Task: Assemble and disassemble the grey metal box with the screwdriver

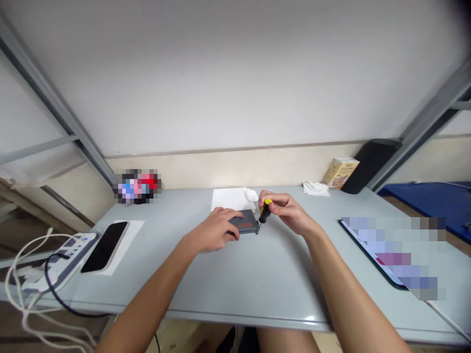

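Note:
A small dark grey box-shaped device with a row of slots along its front edge lies on the desk. My left hand rests over its left part, fingers curled round the top and front edge. In my right hand is a short screwdriver with a yellow and black handle, pinched between thumb and fingers. It leans with its shaft down at the device's right front corner; whether the tip touches a screw is too small to tell. Behind the device lie a white sheet of paper and a small white rounded case.
On the left of the desk are a phone on white paper and a power strip with looped cables. A tablet lies at right. At the back stand a yellow carton, crumpled tissue and a black cylinder.

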A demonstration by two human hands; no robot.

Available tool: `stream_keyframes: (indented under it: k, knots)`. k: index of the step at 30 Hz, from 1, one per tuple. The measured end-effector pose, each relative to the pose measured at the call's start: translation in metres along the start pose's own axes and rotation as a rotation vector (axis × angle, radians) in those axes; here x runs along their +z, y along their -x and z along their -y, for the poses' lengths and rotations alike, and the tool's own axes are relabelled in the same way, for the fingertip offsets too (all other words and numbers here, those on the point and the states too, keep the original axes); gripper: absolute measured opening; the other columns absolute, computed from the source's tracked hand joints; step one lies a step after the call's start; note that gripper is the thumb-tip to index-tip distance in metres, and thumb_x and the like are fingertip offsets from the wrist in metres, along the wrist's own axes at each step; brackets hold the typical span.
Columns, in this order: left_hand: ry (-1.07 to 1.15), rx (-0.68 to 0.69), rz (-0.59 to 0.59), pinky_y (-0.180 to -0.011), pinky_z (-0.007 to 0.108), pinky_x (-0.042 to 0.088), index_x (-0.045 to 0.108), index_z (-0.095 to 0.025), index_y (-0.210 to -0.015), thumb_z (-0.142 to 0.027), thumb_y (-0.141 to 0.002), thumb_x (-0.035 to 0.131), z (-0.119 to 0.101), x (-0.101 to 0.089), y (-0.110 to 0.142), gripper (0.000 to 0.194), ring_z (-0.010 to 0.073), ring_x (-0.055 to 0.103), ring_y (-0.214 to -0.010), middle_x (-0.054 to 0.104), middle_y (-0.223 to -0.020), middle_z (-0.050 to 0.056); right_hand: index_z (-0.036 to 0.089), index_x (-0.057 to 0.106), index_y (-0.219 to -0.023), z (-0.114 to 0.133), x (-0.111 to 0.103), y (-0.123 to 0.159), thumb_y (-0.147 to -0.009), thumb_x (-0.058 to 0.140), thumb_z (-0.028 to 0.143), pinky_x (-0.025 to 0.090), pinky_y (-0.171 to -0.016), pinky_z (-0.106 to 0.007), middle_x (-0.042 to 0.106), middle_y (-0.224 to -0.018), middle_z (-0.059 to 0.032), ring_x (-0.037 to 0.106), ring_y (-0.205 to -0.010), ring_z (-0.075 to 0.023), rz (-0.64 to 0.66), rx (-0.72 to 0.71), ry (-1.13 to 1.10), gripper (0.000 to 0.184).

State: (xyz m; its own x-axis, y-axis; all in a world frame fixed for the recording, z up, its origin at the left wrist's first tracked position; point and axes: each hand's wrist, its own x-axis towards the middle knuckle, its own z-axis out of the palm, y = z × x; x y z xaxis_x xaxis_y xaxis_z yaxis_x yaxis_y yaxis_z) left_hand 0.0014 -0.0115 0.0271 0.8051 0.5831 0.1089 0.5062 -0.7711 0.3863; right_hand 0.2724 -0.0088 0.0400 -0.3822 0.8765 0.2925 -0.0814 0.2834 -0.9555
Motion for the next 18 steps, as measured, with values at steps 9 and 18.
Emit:
stream_keyframes:
  k: [9,18]
  knots:
    - [0.155,-0.075,-0.182,-0.113,0.041,0.041,0.077,-0.027,-0.090,-0.018,-0.098,0.063,0.006,-0.003,-0.005,0.018,0.0246,0.058,-0.126,0.066,-0.129,0.005,0.023,0.079,-0.086,-0.008,0.003,-0.002,-0.074,0.085,0.064,0.045,-0.071,-0.035,0.061,-0.084,-0.0035,0.054,-0.077,-0.0195,-0.138,0.040,-0.173,0.044]
    - [-0.094,-0.556,-0.550,-0.105,0.045,0.037,0.076,-0.024,-0.099,-0.024,-0.103,0.058,0.057,0.013,-0.007,0.018,0.0263,0.060,-0.114,0.072,-0.110,0.006,0.026,0.082,-0.101,-0.032,0.013,-0.016,-0.072,0.089,0.058,0.059,-0.081,-0.033,0.074,-0.098,-0.0038,0.069,-0.090,-0.0192,-0.518,0.063,-0.344,0.044]
